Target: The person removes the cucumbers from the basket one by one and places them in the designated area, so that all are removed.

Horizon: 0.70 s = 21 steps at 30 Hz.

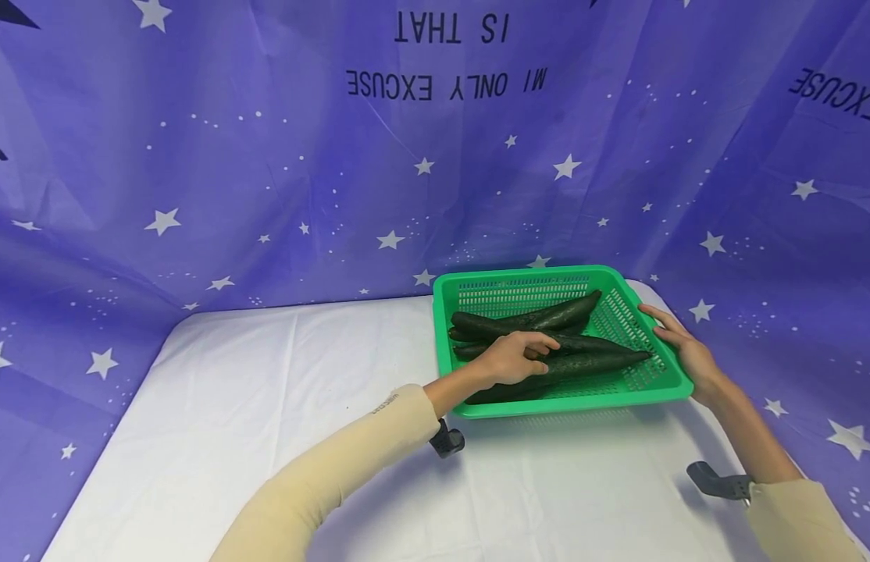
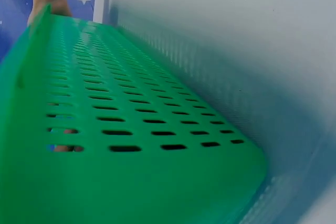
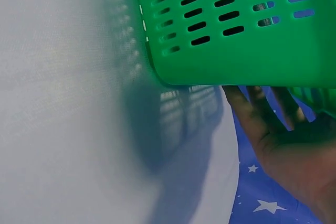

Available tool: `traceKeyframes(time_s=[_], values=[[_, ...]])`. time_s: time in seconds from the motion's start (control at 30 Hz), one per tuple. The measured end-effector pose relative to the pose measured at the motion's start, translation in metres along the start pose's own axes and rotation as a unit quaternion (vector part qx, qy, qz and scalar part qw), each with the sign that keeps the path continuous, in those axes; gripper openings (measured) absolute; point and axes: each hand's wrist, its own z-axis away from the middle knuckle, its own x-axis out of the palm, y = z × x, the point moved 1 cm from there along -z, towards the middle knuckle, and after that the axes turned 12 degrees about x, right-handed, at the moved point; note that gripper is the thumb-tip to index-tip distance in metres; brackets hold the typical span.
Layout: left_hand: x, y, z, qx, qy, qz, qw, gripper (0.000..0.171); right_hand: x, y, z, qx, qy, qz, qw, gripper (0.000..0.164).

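Several long dark green cucumbers (image 1: 590,363) lie together in a green slotted plastic basket (image 1: 568,405). Over them, inside the basket, is my left hand (image 1: 512,359), its fingers loosely bent and the thumb apart from the index finger; whether the fingertips touch a cucumber is unclear. At the basket's right end my right hand (image 1: 691,359) holds the rim, fingers against the outside of the wall. The right wrist view shows those fingers (image 3: 252,116) beneath the rim. In the left wrist view the basket wall hides most of my left hand, with bits of skin showing through its slots.
A white cloth (image 1: 322,390) covers the table under the basket. Purple star-patterned fabric (image 1: 301,156) stands behind and at the sides, close to the basket's back and right. Dark wrist-worn devices (image 1: 447,439) hang below both forearms.
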Motion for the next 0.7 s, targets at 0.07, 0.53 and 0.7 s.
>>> traceKeyframes(time_s=[0.07, 0.53, 0.7], values=[[0.003, -0.004, -0.002, -0.004, -0.001, -0.005, 1.0000, 0.041, 0.000, 0.000, 0.000, -0.001, 0.001, 0.000, 1.000, 0.046], [0.007, -0.010, -0.012, -0.004, -0.059, -0.045, 0.9972, 0.045, -0.001, -0.001, 0.000, 0.010, 0.019, 0.003, 1.000, 0.046], [0.009, -0.012, -0.016, 0.004, -0.076, -0.070, 0.9946, 0.047, -0.001, 0.000, -0.001, 0.009, 0.014, -0.001, 1.000, 0.047]])
